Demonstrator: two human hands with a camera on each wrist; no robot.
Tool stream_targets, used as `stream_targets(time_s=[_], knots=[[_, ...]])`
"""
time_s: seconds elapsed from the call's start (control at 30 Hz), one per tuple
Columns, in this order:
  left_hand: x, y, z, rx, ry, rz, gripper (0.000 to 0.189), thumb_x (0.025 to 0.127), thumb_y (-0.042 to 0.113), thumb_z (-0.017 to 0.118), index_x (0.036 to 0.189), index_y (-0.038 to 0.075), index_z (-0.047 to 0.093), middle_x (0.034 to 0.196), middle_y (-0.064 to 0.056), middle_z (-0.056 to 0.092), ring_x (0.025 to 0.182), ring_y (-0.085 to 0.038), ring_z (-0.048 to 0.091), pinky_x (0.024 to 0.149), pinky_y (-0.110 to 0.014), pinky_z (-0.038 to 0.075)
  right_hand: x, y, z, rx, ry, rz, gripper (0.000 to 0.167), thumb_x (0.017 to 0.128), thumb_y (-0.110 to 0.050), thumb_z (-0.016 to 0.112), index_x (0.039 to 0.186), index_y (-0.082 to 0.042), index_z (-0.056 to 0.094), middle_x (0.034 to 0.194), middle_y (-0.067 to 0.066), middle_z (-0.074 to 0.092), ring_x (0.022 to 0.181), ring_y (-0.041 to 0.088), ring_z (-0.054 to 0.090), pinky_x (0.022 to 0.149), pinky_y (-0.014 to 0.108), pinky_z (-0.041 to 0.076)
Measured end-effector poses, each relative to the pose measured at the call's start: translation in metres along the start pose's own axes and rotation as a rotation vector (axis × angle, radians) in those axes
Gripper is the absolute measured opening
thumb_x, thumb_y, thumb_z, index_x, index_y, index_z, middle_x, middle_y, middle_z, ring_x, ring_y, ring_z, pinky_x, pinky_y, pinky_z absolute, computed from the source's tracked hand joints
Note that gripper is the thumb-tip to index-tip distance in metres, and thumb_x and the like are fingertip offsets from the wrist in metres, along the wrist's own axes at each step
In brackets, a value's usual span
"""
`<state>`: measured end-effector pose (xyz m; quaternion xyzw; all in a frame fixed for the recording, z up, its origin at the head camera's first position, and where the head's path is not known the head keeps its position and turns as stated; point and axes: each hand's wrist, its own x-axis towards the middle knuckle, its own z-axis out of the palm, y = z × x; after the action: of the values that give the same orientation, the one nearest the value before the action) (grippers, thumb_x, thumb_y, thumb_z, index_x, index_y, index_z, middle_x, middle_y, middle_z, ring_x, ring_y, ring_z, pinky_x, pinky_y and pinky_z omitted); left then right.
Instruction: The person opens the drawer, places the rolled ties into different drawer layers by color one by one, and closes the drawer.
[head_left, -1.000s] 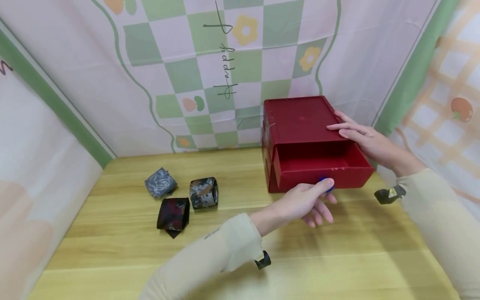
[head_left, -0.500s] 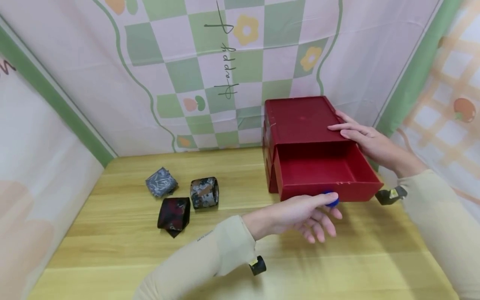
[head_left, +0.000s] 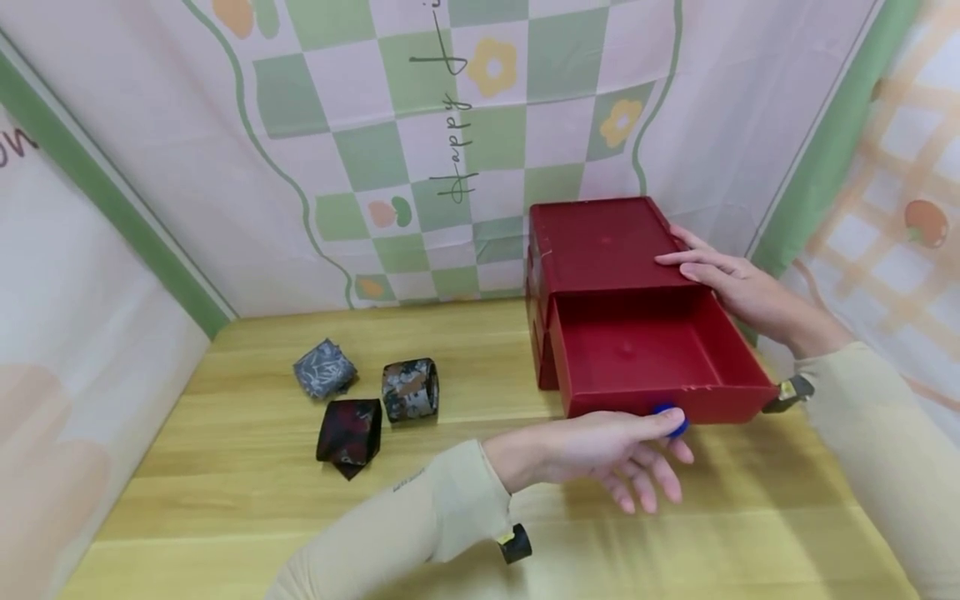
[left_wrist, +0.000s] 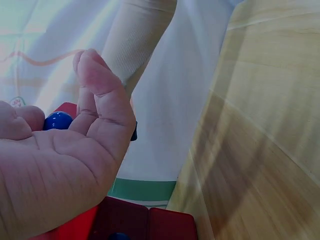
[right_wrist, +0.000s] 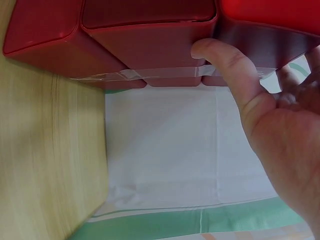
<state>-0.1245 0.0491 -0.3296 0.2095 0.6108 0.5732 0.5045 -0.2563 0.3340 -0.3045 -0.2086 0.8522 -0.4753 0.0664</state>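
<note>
A red drawer cabinet (head_left: 600,246) stands at the back right in the head view, its top drawer (head_left: 630,354) pulled well out with a bare floor inside. My left hand (head_left: 611,454) pinches the drawer's blue knob (head_left: 675,422) between thumb and forefinger; the other fingers hang loose. The round knob (left_wrist: 58,120) shows again past the fingers in the left wrist view. My right hand (head_left: 738,283) rests at the cabinet's right top edge. In the right wrist view its thumb (right_wrist: 227,62) touches the cabinet's side wall.
On the wooden table's left lie three rolled neckties: a grey patterned one (head_left: 325,368), a dark red one (head_left: 348,433) and a grey-brown floral one (head_left: 410,390). A printed curtain (head_left: 435,150) hangs behind. Clear tape (right_wrist: 167,73) runs along the cabinet's side.
The left hand has drawn the top drawer forward by its knob, so more of the inside shows. The right hand has kept its place on the cabinet; the neckties have not moved.
</note>
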Motion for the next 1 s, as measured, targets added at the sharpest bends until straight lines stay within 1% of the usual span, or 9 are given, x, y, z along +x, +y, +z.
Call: stream_targets(time_s=[0.2, 0.3, 0.4, 0.53, 0.73, 1.0], knots=[[0.001, -0.006, 0.005, 0.052, 0.044, 0.034, 0.047, 0.109, 0.052, 0.033, 0.111, 0.015, 0.061, 0.086, -0.003, 0.07, 0.066, -0.018, 0.064, 0.057, -0.027, 0.053, 0.0, 0.001, 0.0, 0.011, -0.006, -0.012, 0.044, 0.111, -0.029, 0.041, 0.15, -0.009, 0.049, 0.169, -0.015, 0.003, 0.154, 0.011, -0.001, 0.099, 0.008, 0.027], [0.002, -0.01, 0.008, 0.061, 0.056, 0.034, 0.046, 0.109, 0.052, 0.033, 0.11, 0.016, 0.061, 0.084, -0.002, 0.07, 0.065, -0.017, 0.064, 0.056, -0.026, 0.052, 0.0, 0.001, 0.0, 0.026, -0.001, -0.011, 0.044, 0.111, -0.028, 0.042, 0.15, -0.009, 0.05, 0.169, -0.014, 0.004, 0.154, 0.011, 0.0, 0.099, 0.008, 0.029], [0.003, -0.013, 0.008, 0.06, 0.052, 0.024, 0.046, 0.109, 0.052, 0.032, 0.111, 0.016, 0.061, 0.084, -0.002, 0.07, 0.065, -0.017, 0.064, 0.057, -0.026, 0.052, 0.0, 0.001, 0.0, 0.034, 0.002, -0.006, 0.044, 0.111, -0.029, 0.042, 0.149, -0.009, 0.05, 0.169, -0.014, 0.005, 0.154, 0.013, 0.001, 0.097, 0.009, 0.032], [0.005, -0.016, 0.007, 0.058, 0.044, 0.026, 0.047, 0.109, 0.053, 0.032, 0.112, 0.016, 0.061, 0.085, -0.002, 0.07, 0.066, -0.017, 0.064, 0.057, -0.026, 0.052, 0.001, 0.0, 0.0, 0.027, 0.008, -0.004, 0.044, 0.111, -0.03, 0.042, 0.149, -0.009, 0.051, 0.169, -0.015, 0.005, 0.154, 0.014, 0.001, 0.097, 0.008, 0.032], [0.006, -0.017, 0.007, 0.056, 0.038, 0.033, 0.046, 0.109, 0.053, 0.032, 0.111, 0.016, 0.06, 0.084, -0.002, 0.069, 0.065, -0.017, 0.063, 0.056, -0.026, 0.052, 0.001, 0.002, -0.001, 0.026, 0.011, -0.004, 0.045, 0.111, -0.03, 0.042, 0.149, -0.009, 0.05, 0.169, -0.016, 0.005, 0.154, 0.011, -0.001, 0.099, 0.008, 0.029], [0.007, -0.018, 0.005, 0.049, 0.032, 0.032, 0.047, 0.108, 0.054, 0.032, 0.112, 0.016, 0.06, 0.084, -0.001, 0.068, 0.065, -0.016, 0.062, 0.056, -0.026, 0.051, 0.001, 0.003, 0.0, 0.04, 0.006, 0.0, 0.044, 0.111, -0.03, 0.042, 0.149, -0.009, 0.05, 0.169, -0.015, 0.005, 0.154, 0.013, 0.0, 0.097, 0.008, 0.033]])
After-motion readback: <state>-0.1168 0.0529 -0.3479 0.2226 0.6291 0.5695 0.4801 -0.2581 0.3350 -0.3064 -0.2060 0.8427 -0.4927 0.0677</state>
